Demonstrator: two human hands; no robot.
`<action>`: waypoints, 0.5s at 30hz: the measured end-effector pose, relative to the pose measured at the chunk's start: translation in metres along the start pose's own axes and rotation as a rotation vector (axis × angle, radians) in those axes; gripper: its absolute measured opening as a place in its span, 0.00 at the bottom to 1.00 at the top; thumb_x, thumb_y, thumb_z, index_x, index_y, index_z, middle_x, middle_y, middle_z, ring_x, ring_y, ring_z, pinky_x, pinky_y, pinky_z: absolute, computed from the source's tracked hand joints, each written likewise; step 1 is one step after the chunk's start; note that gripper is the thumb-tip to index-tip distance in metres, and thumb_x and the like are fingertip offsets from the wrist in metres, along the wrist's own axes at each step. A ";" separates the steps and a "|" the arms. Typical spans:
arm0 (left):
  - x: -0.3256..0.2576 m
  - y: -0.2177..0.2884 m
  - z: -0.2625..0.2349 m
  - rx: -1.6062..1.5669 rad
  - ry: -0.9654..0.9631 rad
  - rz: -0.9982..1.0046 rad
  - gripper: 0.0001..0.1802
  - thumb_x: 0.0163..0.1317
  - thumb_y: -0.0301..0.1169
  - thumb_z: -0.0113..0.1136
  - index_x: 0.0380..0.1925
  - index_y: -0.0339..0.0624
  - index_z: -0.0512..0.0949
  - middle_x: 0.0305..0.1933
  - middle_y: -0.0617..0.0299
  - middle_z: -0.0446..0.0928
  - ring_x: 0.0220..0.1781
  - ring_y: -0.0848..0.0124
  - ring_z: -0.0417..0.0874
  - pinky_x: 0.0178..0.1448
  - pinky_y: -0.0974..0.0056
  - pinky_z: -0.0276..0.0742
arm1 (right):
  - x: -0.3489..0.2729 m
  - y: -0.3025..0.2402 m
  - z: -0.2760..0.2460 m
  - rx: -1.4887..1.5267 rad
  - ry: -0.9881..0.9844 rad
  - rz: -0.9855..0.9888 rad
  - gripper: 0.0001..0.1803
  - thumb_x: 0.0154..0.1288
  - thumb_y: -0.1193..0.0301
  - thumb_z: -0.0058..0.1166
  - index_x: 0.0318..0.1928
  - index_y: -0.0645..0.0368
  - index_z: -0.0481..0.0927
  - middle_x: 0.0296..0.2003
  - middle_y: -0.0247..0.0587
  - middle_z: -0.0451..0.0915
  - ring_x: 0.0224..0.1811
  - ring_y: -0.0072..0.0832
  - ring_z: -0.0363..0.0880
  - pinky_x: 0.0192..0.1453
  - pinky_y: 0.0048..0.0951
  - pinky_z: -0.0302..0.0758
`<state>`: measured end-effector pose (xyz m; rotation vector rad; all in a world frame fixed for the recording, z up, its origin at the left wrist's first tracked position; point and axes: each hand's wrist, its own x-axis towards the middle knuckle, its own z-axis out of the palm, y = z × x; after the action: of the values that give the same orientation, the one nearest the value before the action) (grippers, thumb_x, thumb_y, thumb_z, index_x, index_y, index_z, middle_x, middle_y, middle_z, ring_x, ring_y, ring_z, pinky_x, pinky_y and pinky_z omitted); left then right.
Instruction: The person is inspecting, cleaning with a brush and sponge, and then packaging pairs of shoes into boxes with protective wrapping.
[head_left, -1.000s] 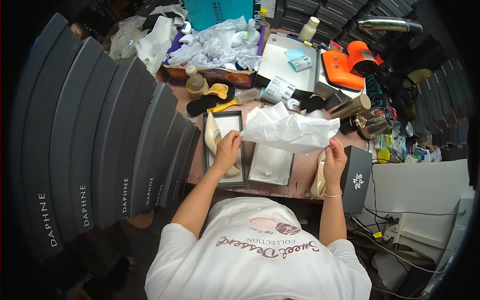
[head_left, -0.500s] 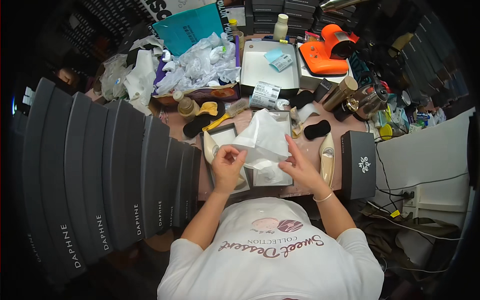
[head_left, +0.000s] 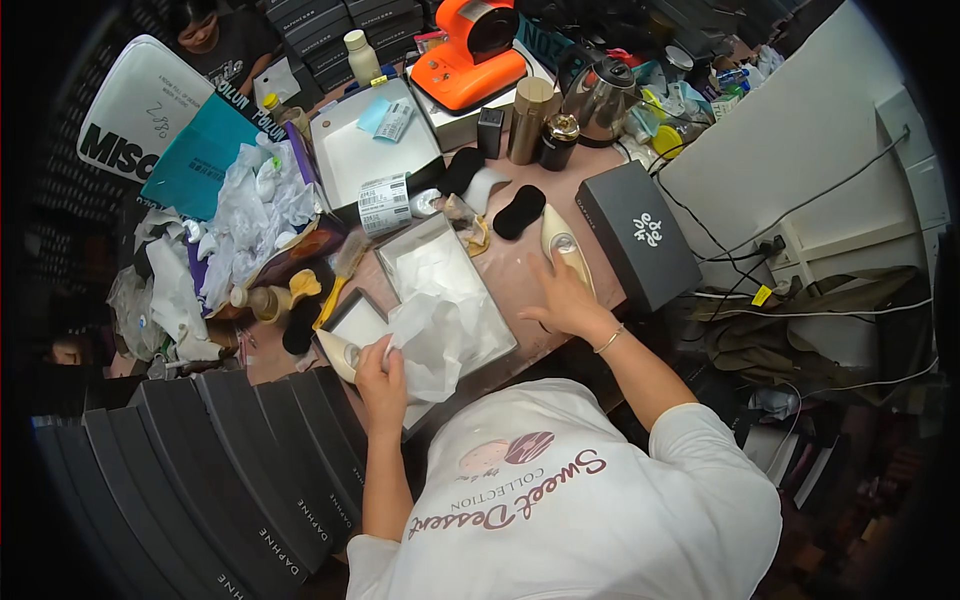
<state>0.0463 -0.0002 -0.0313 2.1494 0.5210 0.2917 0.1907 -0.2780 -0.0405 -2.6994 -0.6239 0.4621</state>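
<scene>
My left hand [head_left: 380, 385] is closed on a sheet of white tissue paper [head_left: 437, 345], which hangs crumpled over the near part of an open grey shoebox [head_left: 493, 318] with a white inside. Just left of that box lies a second shallow tray-like box part [head_left: 358, 318], and a cream pointed shoe [head_left: 335, 352] rests in it, partly behind my left hand. My right hand [head_left: 568, 300] is open, thumb and fingers apart, over the near end of another cream pointed shoe [head_left: 566, 245] on the table. Whether its fingers touch the shoe I cannot tell.
Dark grey shoeboxes [head_left: 220, 450] are stacked at lower left. A dark box [head_left: 640, 235] stands at right. Farther back are black pads [head_left: 520, 212], a brush [head_left: 345, 262], a white tray [head_left: 340, 140], an orange device [head_left: 465, 75] and a kettle [head_left: 600, 100]. Another person [head_left: 225, 50] sits at far left.
My view has turned toward the right. My right hand has left the tissue paper and moved right to the cream shoe. The left hand keeps the paper, now lower over the box.
</scene>
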 end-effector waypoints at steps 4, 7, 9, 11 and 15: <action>0.011 0.023 0.021 -0.088 -0.004 -0.083 0.09 0.56 0.25 0.60 0.38 0.34 0.79 0.34 0.51 0.81 0.38 0.63 0.83 0.44 0.65 0.75 | -0.020 0.091 0.058 0.037 -0.144 0.277 0.48 0.47 0.61 0.67 0.67 0.61 0.58 0.67 0.70 0.49 0.60 0.59 0.66 0.61 0.46 0.70; 0.016 0.040 0.030 -0.066 -0.035 -0.115 0.10 0.55 0.28 0.62 0.35 0.34 0.79 0.31 0.52 0.81 0.32 0.66 0.82 0.39 0.65 0.74 | -0.034 0.110 0.047 0.511 0.019 0.010 0.38 0.50 0.67 0.62 0.62 0.66 0.64 0.56 0.61 0.68 0.50 0.46 0.76 0.58 0.39 0.73; 0.016 0.033 0.036 -0.079 0.008 -0.068 0.10 0.55 0.28 0.62 0.35 0.34 0.80 0.31 0.52 0.81 0.32 0.67 0.82 0.39 0.66 0.74 | -0.056 0.080 -0.023 1.338 -0.328 0.166 0.33 0.56 0.68 0.59 0.61 0.66 0.64 0.44 0.46 0.77 0.42 0.32 0.80 0.41 0.31 0.83; 0.017 0.027 0.045 -0.094 0.047 -0.037 0.11 0.56 0.29 0.63 0.37 0.34 0.80 0.31 0.52 0.81 0.33 0.68 0.82 0.39 0.66 0.74 | -0.079 0.076 -0.068 1.548 -0.677 -0.057 0.38 0.53 0.65 0.62 0.62 0.68 0.62 0.45 0.49 0.77 0.44 0.34 0.82 0.39 0.31 0.84; 0.001 0.047 0.045 -0.313 0.178 0.066 0.12 0.58 0.29 0.62 0.39 0.33 0.79 0.29 0.53 0.80 0.32 0.70 0.80 0.39 0.68 0.73 | -0.111 0.024 -0.091 1.505 -0.931 -0.143 0.42 0.54 0.62 0.61 0.65 0.68 0.58 0.45 0.46 0.76 0.41 0.29 0.82 0.32 0.26 0.83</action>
<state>0.0764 -0.0564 -0.0199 1.8472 0.4715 0.5675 0.1392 -0.3730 0.0579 -0.9310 -0.3592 1.4124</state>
